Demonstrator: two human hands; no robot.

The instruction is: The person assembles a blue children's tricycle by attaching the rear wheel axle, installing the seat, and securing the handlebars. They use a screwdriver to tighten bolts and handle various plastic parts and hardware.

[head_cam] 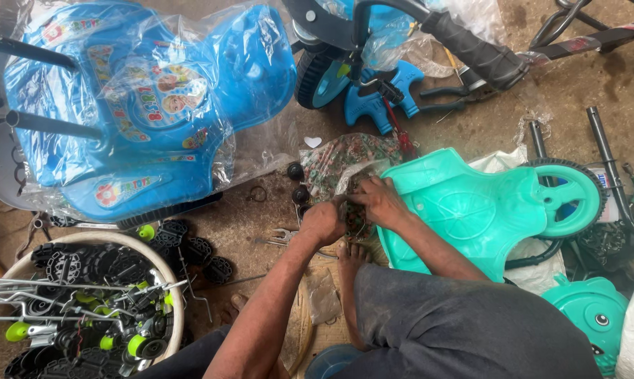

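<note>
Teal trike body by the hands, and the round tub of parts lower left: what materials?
Teal trike body: looks like moulded plastic, smooth and slightly glossy, one-piece curved shell. Round tub: pale rim, probably plastic, but uncertain. Parts inside: black plastic wheels and bare metal rods, grey and thin.

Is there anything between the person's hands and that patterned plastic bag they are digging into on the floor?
Nothing visible does. The left hand and right hand are both already at the patterned bag, fingers in its opening. The teal toy body lies beside it on the right, not in between.
</note>
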